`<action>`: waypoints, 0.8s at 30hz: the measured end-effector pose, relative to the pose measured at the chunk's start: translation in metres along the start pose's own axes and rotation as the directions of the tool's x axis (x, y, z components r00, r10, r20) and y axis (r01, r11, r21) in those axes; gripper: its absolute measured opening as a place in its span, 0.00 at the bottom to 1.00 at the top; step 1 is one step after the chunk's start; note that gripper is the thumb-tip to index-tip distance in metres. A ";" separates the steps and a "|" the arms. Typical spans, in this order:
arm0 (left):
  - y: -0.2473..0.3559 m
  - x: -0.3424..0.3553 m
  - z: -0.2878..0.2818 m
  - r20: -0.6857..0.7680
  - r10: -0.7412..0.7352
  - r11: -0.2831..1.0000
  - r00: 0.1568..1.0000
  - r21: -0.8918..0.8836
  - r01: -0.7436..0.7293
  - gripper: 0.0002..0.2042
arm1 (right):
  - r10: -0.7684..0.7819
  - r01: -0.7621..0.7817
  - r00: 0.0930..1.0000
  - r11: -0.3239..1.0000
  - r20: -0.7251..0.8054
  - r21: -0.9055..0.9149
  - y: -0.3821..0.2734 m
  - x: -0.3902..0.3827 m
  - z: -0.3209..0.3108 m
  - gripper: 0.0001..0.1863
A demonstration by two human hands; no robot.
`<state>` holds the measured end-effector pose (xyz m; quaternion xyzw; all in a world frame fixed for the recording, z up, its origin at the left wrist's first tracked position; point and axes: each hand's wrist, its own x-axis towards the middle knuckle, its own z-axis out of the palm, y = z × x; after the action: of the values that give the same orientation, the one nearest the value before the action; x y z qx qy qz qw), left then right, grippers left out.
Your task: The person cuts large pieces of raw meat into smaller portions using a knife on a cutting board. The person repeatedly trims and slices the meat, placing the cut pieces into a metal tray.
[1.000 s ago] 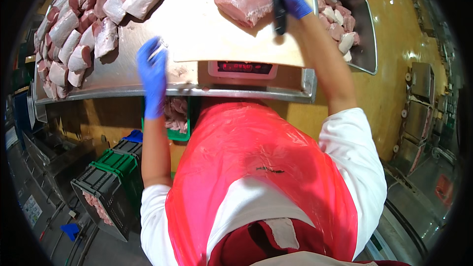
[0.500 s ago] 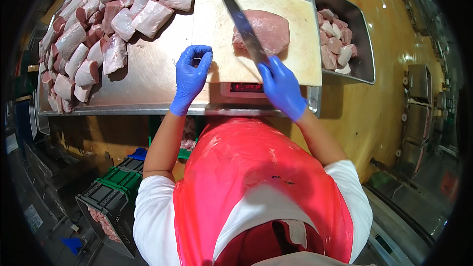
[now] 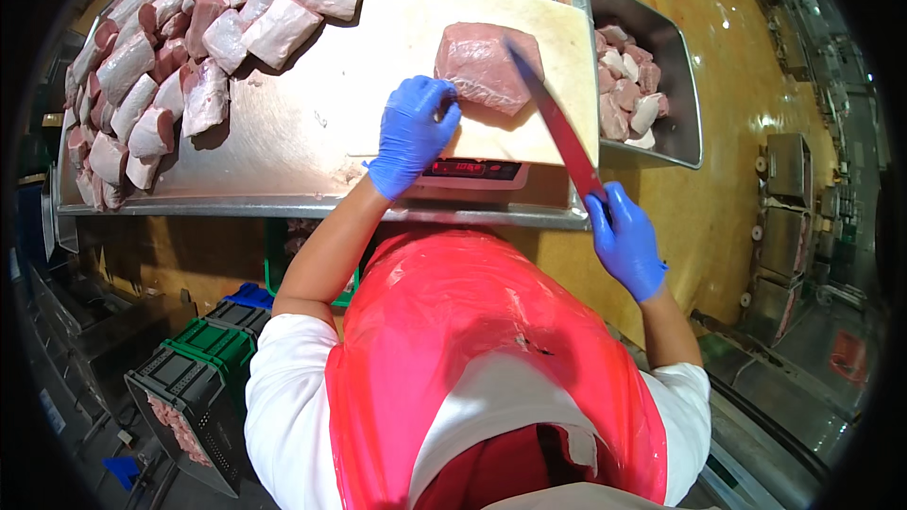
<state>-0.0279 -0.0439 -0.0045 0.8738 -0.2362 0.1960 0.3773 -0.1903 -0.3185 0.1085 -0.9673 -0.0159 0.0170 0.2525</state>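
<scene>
Knife (image 3: 557,123) handle hidden inside right hand (image 3: 625,241)

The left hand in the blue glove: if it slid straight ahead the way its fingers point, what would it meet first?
Probably the pink slab of raw meat on the pale cutting board; the left hand already seems to touch its near edge.

A glossy red plastic apron (image 3: 472,340) covers a white short-sleeved shirt (image 3: 283,406). Blue disposable gloves sheathe the left hand (image 3: 413,132) at 11 o'clock and the right hand (image 3: 624,241) at 2 o'clock.
</scene>
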 end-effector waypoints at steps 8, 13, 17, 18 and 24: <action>-0.018 -0.005 -0.013 0.010 -0.095 0.972 0.995 -0.217 0.095 0.05 | -0.192 0.187 0.978 0.981 -0.088 -0.059 -0.053 0.074 0.083 0.10; -0.027 -0.006 -0.015 0.046 -0.070 0.974 0.996 -0.212 0.078 0.06 | -0.014 0.071 0.976 0.964 0.217 -0.258 -0.043 0.027 0.057 0.15; -0.023 -0.003 -0.014 0.093 -0.067 0.960 0.993 -0.266 0.090 0.06 | -0.122 0.129 0.990 0.985 0.068 -0.115 -0.065 0.100 0.094 0.12; -0.021 -0.001 -0.012 0.094 -0.066 0.955 0.993 -0.283 0.091 0.06 | -0.169 0.164 0.985 0.981 -0.037 -0.104 -0.067 0.122 0.111 0.10; -0.038 -0.016 -0.046 0.097 -0.442 0.767 0.892 -0.476 0.431 0.05 | -0.008 0.039 0.972 0.991 0.234 -0.128 -0.070 0.085 0.065 0.07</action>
<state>-0.0271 0.0184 -0.0051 0.7795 -0.0642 0.0465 0.6214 -0.1096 -0.2221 0.0840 -0.9729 -0.0577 0.1261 0.1848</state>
